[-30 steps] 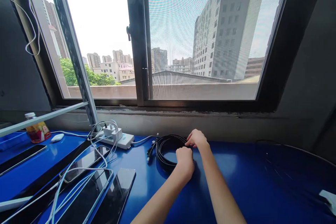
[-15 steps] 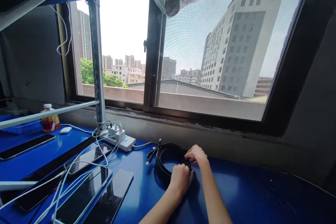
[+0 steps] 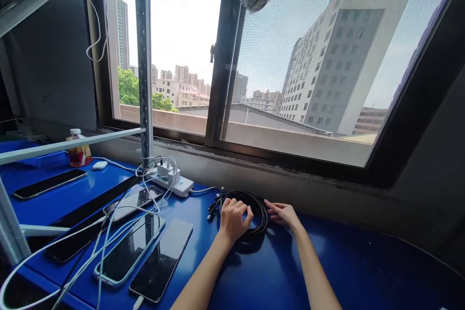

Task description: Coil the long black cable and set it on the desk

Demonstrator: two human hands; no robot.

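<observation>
A coil of black cable (image 3: 262, 218) lies on the blue tabletop near the wall, with its plug ends (image 3: 212, 209) at the left. My left hand (image 3: 232, 220) reaches over the coil's left and front side. Its fingers are curled round the strands and partly hidden, while its thumb stands apart over the ring. At the coil's right edge is my right hand (image 3: 285, 214), fingers stretched out and slightly spread, the tips at or very near the cable. Nothing is held in it.
Several phones, among them a black one (image 3: 162, 261) and one in a pale case (image 3: 131, 252), lie to the left under tangled white cables. A power strip (image 3: 181, 186) with chargers stands behind. A metal shelf post (image 3: 144, 68) rises at left. A bottle (image 3: 79, 150) stands farther left.
My left hand has moved from the coil's right front to its left side. My right hand has loosened, its fingers now straightened. The view has shifted slightly.
</observation>
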